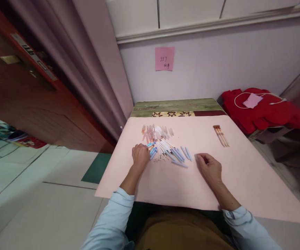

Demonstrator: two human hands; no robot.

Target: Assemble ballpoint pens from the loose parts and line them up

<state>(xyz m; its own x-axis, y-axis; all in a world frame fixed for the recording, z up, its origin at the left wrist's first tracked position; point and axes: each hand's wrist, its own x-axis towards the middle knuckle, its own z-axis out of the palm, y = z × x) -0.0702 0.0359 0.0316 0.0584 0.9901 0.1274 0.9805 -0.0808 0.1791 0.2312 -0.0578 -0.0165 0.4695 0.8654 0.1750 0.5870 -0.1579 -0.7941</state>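
My left hand (141, 155) rests on the pink sheet with its fingers curled. Its fingertips touch a small group of blue pen caps (153, 151); what lies under the fingers is hidden. To the right, my right hand (209, 169) is closed loosely, thumb against the curled fingers, and nothing shows in it. The pale blue pen barrel (188, 153) is nearest to it. Between the hands, white pen refills (162, 147) fan out in a pile. Another pale blue barrel (179, 164) lies at the pile's front. Pinkish clear pen parts (149, 133) are gathered behind.
Three slim pens with brown ends (221, 135) lie together at the right. The pink sheet (181, 187) covers most of the table (204, 104). Red cloth (267, 111) with a white cable sits beyond the right edge. A wooden door (45, 100) and a curtain (97, 59) stand left.
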